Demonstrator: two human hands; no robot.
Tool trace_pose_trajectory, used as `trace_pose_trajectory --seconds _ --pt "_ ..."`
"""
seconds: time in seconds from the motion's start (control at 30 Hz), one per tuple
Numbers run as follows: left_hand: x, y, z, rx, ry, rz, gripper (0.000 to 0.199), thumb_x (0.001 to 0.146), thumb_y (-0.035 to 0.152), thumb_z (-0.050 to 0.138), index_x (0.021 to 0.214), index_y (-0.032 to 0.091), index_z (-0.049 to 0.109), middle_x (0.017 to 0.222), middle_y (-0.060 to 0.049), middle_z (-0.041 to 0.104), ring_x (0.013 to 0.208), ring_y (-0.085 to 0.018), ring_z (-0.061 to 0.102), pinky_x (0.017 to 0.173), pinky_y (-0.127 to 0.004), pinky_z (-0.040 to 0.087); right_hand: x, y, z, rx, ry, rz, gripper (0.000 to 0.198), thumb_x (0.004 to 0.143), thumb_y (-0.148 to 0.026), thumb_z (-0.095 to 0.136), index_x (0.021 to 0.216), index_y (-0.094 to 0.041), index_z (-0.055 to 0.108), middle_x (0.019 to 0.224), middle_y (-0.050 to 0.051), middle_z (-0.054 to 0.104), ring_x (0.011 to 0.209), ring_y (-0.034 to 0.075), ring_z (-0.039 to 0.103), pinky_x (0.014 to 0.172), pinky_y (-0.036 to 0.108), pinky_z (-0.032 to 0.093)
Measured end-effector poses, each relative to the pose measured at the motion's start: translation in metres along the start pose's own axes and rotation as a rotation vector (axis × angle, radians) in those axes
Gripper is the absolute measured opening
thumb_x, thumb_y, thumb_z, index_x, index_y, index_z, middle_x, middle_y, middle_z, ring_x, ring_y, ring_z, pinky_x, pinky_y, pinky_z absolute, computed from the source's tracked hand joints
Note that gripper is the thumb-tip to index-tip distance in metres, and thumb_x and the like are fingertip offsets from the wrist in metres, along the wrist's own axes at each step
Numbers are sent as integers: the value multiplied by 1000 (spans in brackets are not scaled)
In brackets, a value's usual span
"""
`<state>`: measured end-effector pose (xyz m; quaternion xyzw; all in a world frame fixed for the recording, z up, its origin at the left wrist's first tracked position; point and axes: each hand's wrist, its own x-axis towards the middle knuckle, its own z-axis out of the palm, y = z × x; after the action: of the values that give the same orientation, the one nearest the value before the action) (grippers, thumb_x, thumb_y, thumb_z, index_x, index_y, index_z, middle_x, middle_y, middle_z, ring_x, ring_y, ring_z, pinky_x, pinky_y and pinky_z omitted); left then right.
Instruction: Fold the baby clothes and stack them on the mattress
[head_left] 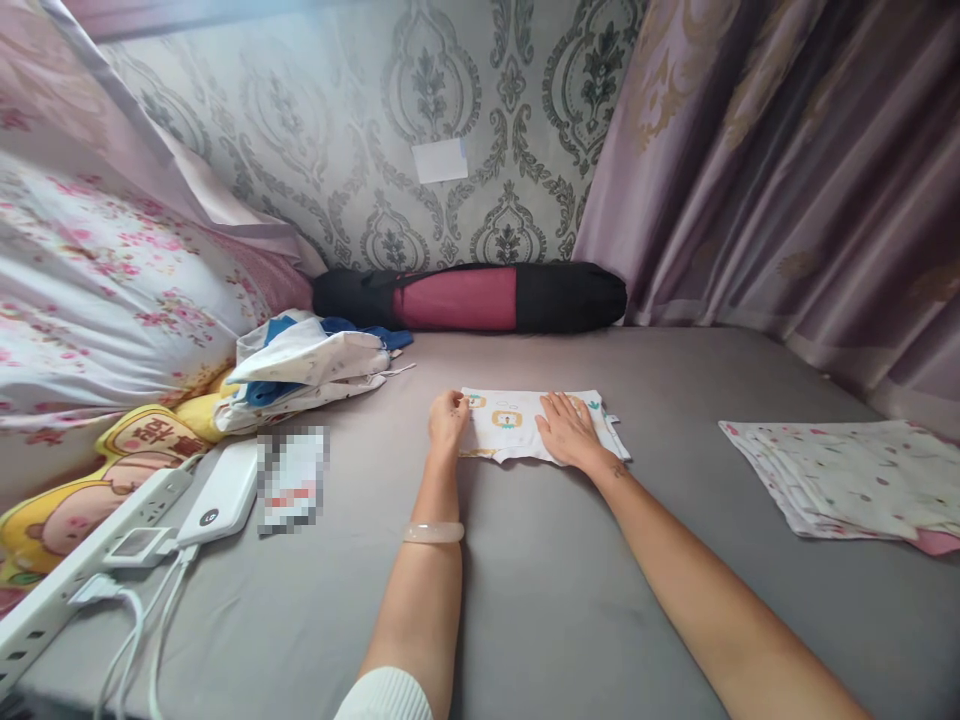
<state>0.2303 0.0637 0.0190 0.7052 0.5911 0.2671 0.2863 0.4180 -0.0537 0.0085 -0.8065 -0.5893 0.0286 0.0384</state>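
Observation:
A folded white garment with orange and green animal prints lies on the grey sheet in front of me; its exact kind cannot be told from the fold. At its left edge my left hand has its fingers curled in and closed on the fabric. My right hand rests flat across the right part of the garment, palm down with the fingers stretched out. A small white tab sticks out at the garment's right end.
A folded stack of printed cloth lies right. Loose clothes are heaped left, near a power bank, a power strip with cables, and a blurred packet. A long black-and-red bag lies along the wall.

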Motion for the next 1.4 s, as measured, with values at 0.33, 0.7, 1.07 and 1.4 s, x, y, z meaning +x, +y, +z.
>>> trace_pose_trajectory --seconds 0.33,0.7,1.07,1.4 --pt "6 -7 4 -20 -27 -5 26 80 21 54 101 21 69 105 -6 71 96 -21 64 82 -29 47 9 -50 -14 100 -16 -46 57 97 -35 20 147 -9 31 156 13 23 145 24 16 116 47 9" --pt "8 -9 3 -79 -7 -18 29 81 22 53 105 18 68 101 -8 71 93 -20 65 80 -29 48 15 -67 1 109 -38 -28 60 98 -39 16 149 -10 29 157 12 22 145 24 14 115 52 2" --pt "15 -14 0 -145 31 -59 28 80 22 56 105 18 68 102 -7 72 94 -18 65 82 -27 48 22 -95 -4 156 -32 -67 58 97 -36 21 148 -8 29 157 14 22 145 25 13 115 50 7" --pt "16 -14 0 -150 39 -54 27 81 21 56 104 14 69 102 -10 72 93 -18 66 81 -26 48 22 -105 5 134 -2 -65 58 98 -37 19 147 -10 31 156 12 25 144 23 16 115 50 5"
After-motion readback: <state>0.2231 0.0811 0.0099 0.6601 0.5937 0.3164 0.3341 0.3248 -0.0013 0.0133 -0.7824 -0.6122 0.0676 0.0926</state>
